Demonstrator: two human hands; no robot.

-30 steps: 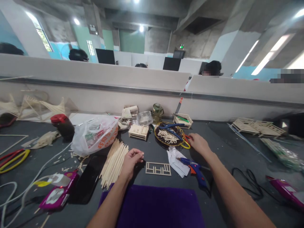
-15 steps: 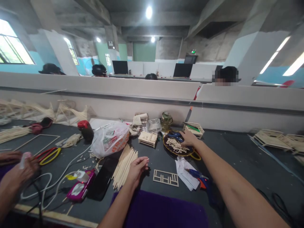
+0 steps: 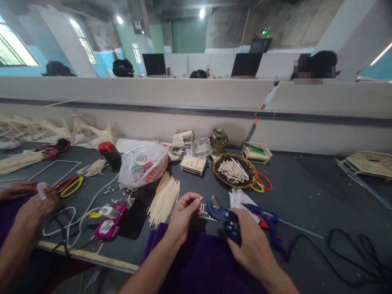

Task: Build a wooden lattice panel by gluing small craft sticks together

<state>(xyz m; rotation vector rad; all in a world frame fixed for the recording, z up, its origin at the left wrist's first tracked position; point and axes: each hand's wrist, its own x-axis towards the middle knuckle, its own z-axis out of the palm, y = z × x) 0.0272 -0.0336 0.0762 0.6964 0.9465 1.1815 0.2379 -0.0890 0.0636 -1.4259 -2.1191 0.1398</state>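
Observation:
My right hand (image 3: pixel 248 244) is closed around blue-handled cutting pliers (image 3: pixel 221 214), their jaws pointing left toward my left hand (image 3: pixel 183 214). My left hand pinches a short thin wooden stick (image 3: pixel 199 199) between thumb and fingers, just left of the plier jaws. Under both hands lies a small wooden lattice frame (image 3: pixel 206 213), partly hidden. A purple cloth (image 3: pixel 196 261) covers the near table edge below my hands.
A round tray of cut sticks (image 3: pixel 233 170) sits behind, with yellow and red scissors (image 3: pixel 261 183), a blue glue gun (image 3: pixel 267 222) on white paper, a bundle of long sticks (image 3: pixel 163 198), a plastic bag (image 3: pixel 143 165), and a phone (image 3: pixel 134 216). Another person's hands (image 3: pixel 30 204) work at the left.
My right hand came back from the round tray with the blue pliers and now holds them near my left hand. The camera tilted down and shifted right.

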